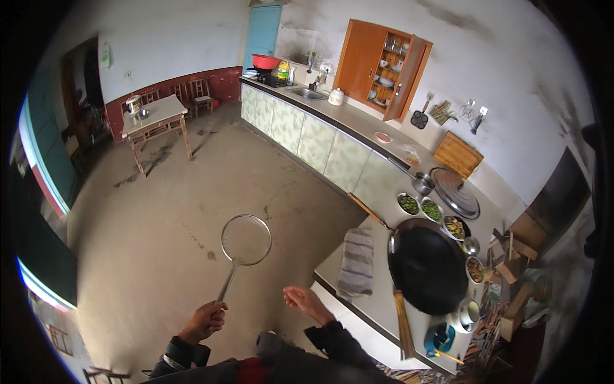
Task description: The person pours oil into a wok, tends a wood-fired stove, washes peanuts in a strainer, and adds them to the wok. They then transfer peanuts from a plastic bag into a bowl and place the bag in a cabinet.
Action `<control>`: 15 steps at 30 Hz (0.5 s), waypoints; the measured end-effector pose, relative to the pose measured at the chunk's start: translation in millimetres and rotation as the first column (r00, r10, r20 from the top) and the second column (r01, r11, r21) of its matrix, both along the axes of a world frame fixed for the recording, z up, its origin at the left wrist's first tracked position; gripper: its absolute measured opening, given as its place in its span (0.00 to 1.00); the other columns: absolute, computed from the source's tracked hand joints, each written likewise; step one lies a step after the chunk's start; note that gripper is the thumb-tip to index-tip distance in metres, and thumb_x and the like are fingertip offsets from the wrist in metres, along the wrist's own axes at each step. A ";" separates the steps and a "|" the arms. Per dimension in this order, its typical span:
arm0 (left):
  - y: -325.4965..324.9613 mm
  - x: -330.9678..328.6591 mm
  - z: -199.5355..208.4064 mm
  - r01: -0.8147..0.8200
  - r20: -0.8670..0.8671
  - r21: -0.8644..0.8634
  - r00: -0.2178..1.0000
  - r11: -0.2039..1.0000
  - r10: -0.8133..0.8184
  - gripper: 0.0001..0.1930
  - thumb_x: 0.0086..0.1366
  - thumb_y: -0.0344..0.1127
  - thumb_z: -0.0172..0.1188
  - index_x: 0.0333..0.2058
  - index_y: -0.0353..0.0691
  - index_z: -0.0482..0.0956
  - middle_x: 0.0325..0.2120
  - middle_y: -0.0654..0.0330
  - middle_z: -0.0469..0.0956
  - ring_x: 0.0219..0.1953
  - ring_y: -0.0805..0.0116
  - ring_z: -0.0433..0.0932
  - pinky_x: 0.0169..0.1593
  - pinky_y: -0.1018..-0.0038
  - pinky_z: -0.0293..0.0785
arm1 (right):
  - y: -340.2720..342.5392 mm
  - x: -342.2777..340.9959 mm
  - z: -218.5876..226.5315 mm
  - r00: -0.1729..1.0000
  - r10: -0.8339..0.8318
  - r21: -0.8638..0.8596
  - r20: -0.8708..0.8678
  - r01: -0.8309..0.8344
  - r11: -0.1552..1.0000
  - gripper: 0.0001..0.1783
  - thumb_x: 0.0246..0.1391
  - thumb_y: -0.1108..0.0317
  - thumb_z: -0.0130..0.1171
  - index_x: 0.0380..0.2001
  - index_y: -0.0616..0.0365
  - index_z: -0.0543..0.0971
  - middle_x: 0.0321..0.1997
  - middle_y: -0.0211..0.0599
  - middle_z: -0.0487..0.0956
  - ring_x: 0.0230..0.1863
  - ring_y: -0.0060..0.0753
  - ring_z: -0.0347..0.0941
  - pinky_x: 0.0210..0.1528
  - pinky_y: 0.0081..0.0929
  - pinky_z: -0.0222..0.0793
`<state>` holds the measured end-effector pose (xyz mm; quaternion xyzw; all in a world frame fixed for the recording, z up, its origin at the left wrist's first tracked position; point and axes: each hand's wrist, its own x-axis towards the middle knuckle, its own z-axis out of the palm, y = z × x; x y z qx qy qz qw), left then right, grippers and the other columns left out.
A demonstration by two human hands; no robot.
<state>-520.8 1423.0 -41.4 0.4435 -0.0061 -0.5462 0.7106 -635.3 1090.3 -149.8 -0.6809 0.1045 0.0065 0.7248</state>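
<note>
My left hand (206, 320) is closed round the handle of a round wire-mesh strainer (247, 240). The strainer's hoop points away from me, above the bare floor. My right hand (308, 304) hovers to the right of the handle, apart from it, with the fingers curled in and nothing seen in them. Nearest to that hand is the counter corner, where a striped grey cloth (355, 264) lies. Beside the cloth a large black wok (427, 265) is set into the counter, and a bundled whisk brush (403, 323) leans by its near rim.
Bowls of chopped greens (409, 204) and other food line the wok's far side. A saucepan (423, 184), a large lid (455, 193) and a cutting board (458, 155) stand beyond. Firewood (505, 256) is stacked at right. A wooden table (157, 116) stands far left.
</note>
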 end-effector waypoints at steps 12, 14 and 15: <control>-195.6 396.6 1.3 -0.044 0.101 0.097 0.994 0.994 0.035 0.08 0.71 0.40 0.47 0.36 0.44 0.68 0.15 0.73 0.50 0.13 0.83 0.48 0.15 0.83 0.45 | -223.4 438.7 69.4 0.993 -0.028 -0.061 0.113 0.035 0.998 0.17 0.67 0.61 0.48 0.52 0.60 0.74 0.39 0.34 0.79 0.38 0.22 0.77 0.42 0.21 0.74; -244.4 470.7 0.8 0.006 0.094 0.106 0.995 0.994 -0.016 0.07 0.71 0.38 0.47 0.35 0.43 0.67 0.16 0.73 0.52 0.13 0.83 0.49 0.15 0.82 0.45 | -268.4 492.0 70.5 0.989 -0.128 0.023 0.076 0.127 0.992 0.17 0.67 0.61 0.49 0.50 0.60 0.75 0.37 0.32 0.79 0.36 0.22 0.76 0.39 0.22 0.74; -272.6 510.2 5.5 0.054 0.121 0.117 0.990 0.992 -0.069 0.07 0.71 0.38 0.47 0.35 0.43 0.67 0.16 0.73 0.52 0.13 0.83 0.49 0.15 0.82 0.45 | -293.1 518.4 75.4 0.982 -0.188 0.038 0.016 0.187 0.982 0.17 0.67 0.61 0.49 0.49 0.60 0.75 0.36 0.31 0.78 0.34 0.22 0.76 0.37 0.23 0.74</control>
